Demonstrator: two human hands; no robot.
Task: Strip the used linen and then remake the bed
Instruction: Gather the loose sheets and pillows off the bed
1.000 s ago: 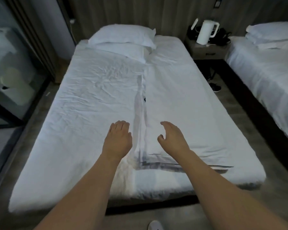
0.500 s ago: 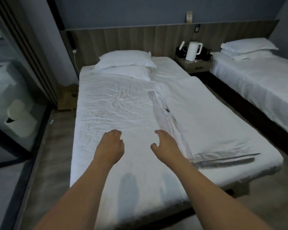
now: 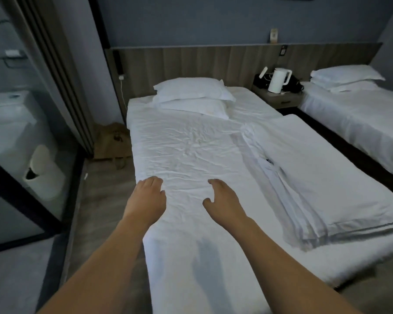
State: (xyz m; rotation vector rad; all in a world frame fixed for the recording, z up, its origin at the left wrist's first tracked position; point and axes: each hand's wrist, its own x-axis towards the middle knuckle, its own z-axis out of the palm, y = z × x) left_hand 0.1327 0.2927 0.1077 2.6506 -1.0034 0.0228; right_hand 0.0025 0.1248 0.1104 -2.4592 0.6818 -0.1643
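Observation:
A bed with a wrinkled white sheet (image 3: 186,150) fills the middle of the head view. Two white pillows (image 3: 192,96) are stacked at its head. A white duvet (image 3: 315,168) lies folded lengthwise along the bed's right half. My left hand (image 3: 146,199) hovers over the sheet near the bed's left edge, fingers relaxed and holding nothing. My right hand (image 3: 224,199) is stretched out over the sheet a little to its right, fingers loosely spread, empty.
A nightstand (image 3: 279,98) with a white kettle (image 3: 278,80) stands between this bed and a second made bed (image 3: 359,118) at the right. A brown paper bag (image 3: 112,141) sits on the floor by the headboard. A glass partition (image 3: 16,137) lines the left side.
The view has shifted left along the foot of the bed and lifted, so the folded duvet now lies to the right of both hands. Both hands stay open and empty.

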